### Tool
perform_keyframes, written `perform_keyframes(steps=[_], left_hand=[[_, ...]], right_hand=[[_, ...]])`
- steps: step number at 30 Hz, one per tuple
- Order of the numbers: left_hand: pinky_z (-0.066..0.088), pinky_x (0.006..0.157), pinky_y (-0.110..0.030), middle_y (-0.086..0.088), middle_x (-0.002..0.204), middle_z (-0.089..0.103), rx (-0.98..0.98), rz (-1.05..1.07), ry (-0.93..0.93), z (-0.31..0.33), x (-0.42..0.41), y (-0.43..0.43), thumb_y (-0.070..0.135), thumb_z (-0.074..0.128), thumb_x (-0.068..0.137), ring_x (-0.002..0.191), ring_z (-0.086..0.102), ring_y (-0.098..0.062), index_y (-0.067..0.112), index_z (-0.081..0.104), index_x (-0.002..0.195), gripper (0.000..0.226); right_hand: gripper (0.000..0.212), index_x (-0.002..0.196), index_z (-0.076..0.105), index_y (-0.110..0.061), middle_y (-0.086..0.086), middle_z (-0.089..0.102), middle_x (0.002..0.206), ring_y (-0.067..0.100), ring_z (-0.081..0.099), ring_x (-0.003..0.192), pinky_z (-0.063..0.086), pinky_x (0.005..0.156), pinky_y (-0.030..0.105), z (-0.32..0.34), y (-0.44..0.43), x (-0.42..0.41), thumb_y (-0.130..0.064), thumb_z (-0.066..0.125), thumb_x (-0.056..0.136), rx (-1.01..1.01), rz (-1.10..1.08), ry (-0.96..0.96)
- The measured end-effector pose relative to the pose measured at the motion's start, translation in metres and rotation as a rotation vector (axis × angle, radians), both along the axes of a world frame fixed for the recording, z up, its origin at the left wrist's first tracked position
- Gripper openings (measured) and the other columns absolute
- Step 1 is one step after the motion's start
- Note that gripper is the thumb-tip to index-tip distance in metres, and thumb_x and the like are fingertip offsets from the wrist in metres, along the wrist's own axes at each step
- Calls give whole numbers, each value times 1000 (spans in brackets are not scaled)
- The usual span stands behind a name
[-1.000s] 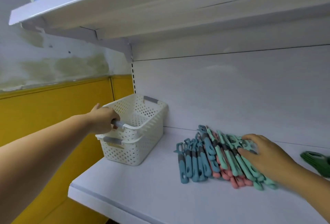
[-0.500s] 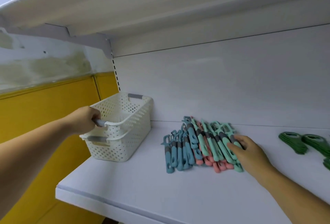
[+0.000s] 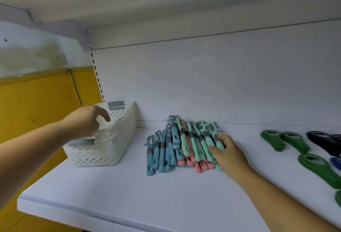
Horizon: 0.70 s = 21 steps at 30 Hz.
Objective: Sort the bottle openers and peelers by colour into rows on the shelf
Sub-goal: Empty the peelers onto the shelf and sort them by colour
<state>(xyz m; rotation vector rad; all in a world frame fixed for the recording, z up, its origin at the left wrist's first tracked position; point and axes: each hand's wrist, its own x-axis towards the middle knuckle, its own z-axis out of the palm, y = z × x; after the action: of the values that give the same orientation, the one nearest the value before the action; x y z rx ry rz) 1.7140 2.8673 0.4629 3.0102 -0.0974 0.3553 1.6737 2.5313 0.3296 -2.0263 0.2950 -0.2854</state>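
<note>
Peelers (image 3: 184,145), blue/pink/mint plastic handles, piled near white shelf (image 3: 129,191) back edge. Right hand (image 3: 228,154): fingers together, pressing mint ones. Left hand (image 3: 88,119) over perforated white plastic basket (image 3: 103,152) at left edge, loosely curled; grip unclear.

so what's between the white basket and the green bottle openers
In the head view, a pile of blue, pink and mint peelers lies there, with the right hand on its mint side.

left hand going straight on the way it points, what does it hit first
The left hand would probably meet the far end of the white basket, by the grey handle; depth is unclear.
</note>
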Motion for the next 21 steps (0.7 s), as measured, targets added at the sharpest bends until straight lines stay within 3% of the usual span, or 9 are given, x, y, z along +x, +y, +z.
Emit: perform_keyframes(steps=[2, 4, 6, 10, 12, 15, 17, 19, 21], left_hand=[[43, 96, -33, -5, 135, 54, -97, -61, -193, -2, -7, -22, -13, 41, 80, 124, 48, -23, 26, 63, 98, 49], [39, 99, -30, 0, 132, 56, -204, -206, -239, -10, -18, -52, -2, 47, 88, 117, 51, -16, 24, 63, 107, 36], [38, 99, -27, 4, 133, 54, -271, -366, -92, -23, -25, -86, 19, 49, 96, 112, 51, -12, 25, 57, 120, 26], [38, 96, -27, -3, 137, 48, -249, -430, 199, -57, -15, -133, 43, 46, 95, 118, 51, -20, 18, 45, 134, 46], [36, 95, -24, -3, 135, 45, -170, -435, 197, -70, -4, -134, 45, 49, 93, 116, 47, -18, 17, 43, 136, 52], [28, 107, -28, 1, 151, 26, -103, -411, 222, -79, 7, -113, 48, 48, 92, 133, 33, -18, 19, 29, 147, 65], [16, 115, -33, 4, 158, 11, -38, -388, 256, -78, 10, -99, 50, 45, 94, 144, 15, -19, 23, 20, 150, 67], [3, 117, -37, 5, 160, 4, 33, -350, 289, -78, 12, -92, 51, 39, 96, 147, -2, -21, 27, 15, 151, 65], [0, 117, -41, 3, 159, 10, 29, -331, 250, -80, 15, -92, 52, 37, 96, 147, -4, -24, 28, 22, 150, 60]], right_hand=[[36, 120, 44, -31, -1, 59, 100, 19, 60, 80, 53, 68, 33, 1, 2, 1, -31, 58, 87, -11, -3, 15], [39, 124, 42, -27, 2, 58, 106, 18, 58, 78, 49, 62, 29, 1, 6, 1, -30, 55, 88, -22, 10, 28], [41, 129, 37, -21, 4, 55, 114, 9, 53, 72, 42, 51, 22, 2, 14, 2, -26, 53, 91, -24, 41, 26], [29, 116, 34, -21, 2, 48, 110, 1, 48, 68, 35, 35, 6, 8, 37, 4, -16, 52, 94, 85, 117, 37], [32, 108, 32, -25, -1, 51, 106, 7, 57, 73, 45, 45, 12, 8, 52, 11, -23, 58, 90, 93, 135, 43], [41, 108, 35, -30, 0, 53, 117, 16, 59, 94, 52, 64, 25, 8, 68, 19, -38, 65, 82, 43, 169, 66], [42, 106, 38, -31, -3, 54, 113, 16, 59, 94, 54, 74, 32, 8, 73, 24, -43, 67, 77, -5, 172, 81], [43, 103, 40, -32, -3, 54, 107, 17, 60, 91, 56, 76, 36, 11, 72, 24, -45, 67, 71, -52, 150, 93], [45, 104, 37, -33, -1, 54, 103, 22, 61, 89, 57, 73, 39, 17, 68, 25, -45, 61, 69, -120, 133, 126]])
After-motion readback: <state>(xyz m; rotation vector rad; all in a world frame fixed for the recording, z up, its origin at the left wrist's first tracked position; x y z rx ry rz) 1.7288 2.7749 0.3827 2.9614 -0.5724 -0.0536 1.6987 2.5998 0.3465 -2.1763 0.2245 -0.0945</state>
